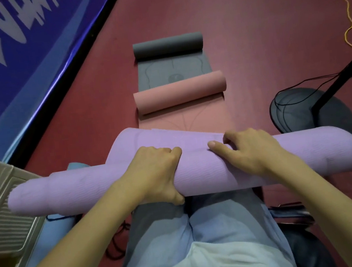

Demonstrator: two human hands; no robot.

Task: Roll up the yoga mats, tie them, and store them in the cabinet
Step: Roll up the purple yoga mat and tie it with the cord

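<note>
A purple yoga mat (89, 187), rolled into a long uneven tube, lies across my knees. Its loose end flap sticks out on the far side. My left hand (157, 172) grips the roll near its middle, fingers curled over the top and thumb underneath. My right hand (247, 151) lies on top of the roll to the right, fingers bent over the far edge. Beyond it on the red floor a pink mat (179, 92) lies partly rolled, and behind that a grey mat (167, 45), also partly rolled.
A beige ribbed cabinet panel (0, 197) stands at the left. A blue banner (8, 53) runs along the upper left. A black round stand base (310, 109) with a pole and cables sits at the right. A yellow cord (348, 15) trails at the far right. A dark string (119, 243) lies by my left leg.
</note>
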